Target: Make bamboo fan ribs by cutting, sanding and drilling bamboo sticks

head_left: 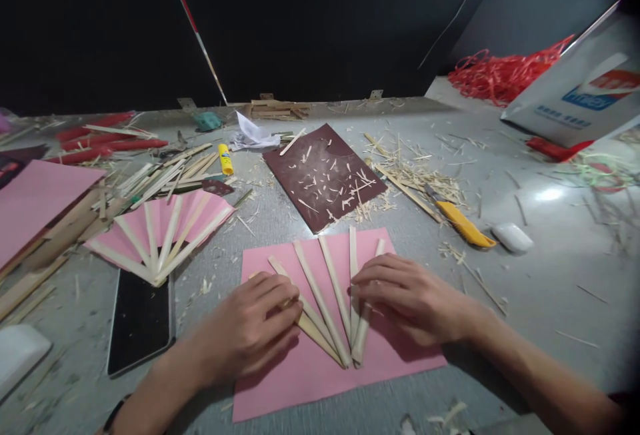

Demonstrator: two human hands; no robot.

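Note:
A fan of several flat bamboo strips (320, 285) lies on a pink sheet of paper (280, 392), the strips meeting at the near end and spreading away from me. My left hand (263, 318) is closed over the leftmost strips, fingers curled and pinching them. On the other side, my right hand (407, 295) has its fingers bent over the rightmost strip, with the fingertips at the one beside it; its thumb is mostly hidden. To the left, a pink paper fan with bamboo ribs (160, 235) rests partly on a black tablet-like slab (140, 322).
Beyond the paper lies a dark red sheet (320, 175) strewn with shavings. A yellow utility knife (463, 222) and a white rounded object (513, 238) are at right. A glue stick (225, 159) stands near bamboo strips (160, 178). A white bag (580, 88) stands back right.

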